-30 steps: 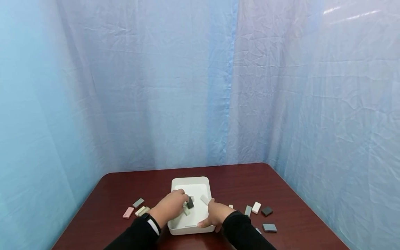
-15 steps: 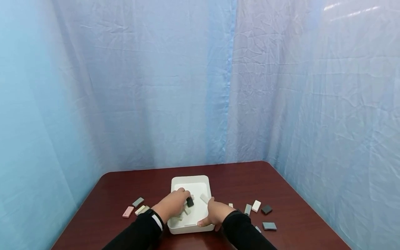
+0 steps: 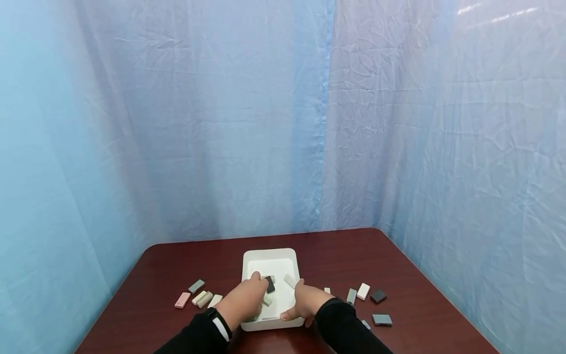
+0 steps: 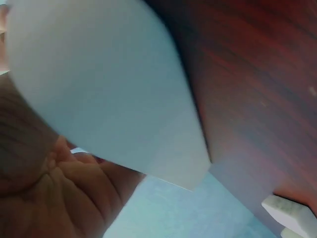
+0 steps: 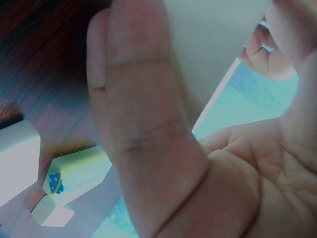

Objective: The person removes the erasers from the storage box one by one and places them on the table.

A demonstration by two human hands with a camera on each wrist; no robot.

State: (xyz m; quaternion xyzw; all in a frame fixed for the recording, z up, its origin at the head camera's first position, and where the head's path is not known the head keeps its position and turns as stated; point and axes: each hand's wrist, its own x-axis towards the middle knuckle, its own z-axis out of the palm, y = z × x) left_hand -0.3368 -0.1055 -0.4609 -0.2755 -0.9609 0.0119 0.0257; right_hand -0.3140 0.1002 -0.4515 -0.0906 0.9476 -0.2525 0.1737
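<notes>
A shallow white tray (image 3: 268,255) stands on the dark red table, with several small blocks inside it. My left hand (image 3: 244,301) reaches over its left wall, fingers down among the blocks. Right at those fingertips is a dark grey block (image 3: 270,284); a pale block (image 3: 267,300) lies just below it. Whether the fingers pinch a block I cannot tell; in the left wrist view the tray wall (image 4: 109,84) covers them. My right hand (image 3: 304,301) grips the right wall, thumb over the inside and fingers (image 5: 143,94) along the outside. A whitish block (image 3: 290,280) lies inside beside it.
Left of the tray are a pink block (image 3: 182,300), a grey block (image 3: 196,286) and several cream ones (image 3: 202,299). On the right lie a white block (image 3: 363,291), a black block (image 3: 378,296) and a blue-grey block (image 3: 382,320). Blue curtains (image 3: 265,147) hang around the table.
My left hand has shifted slightly right and toward me, showing a pale block on the table beside the wrist. The pale block in the tray has moved slightly. My right hand keeps its place.
</notes>
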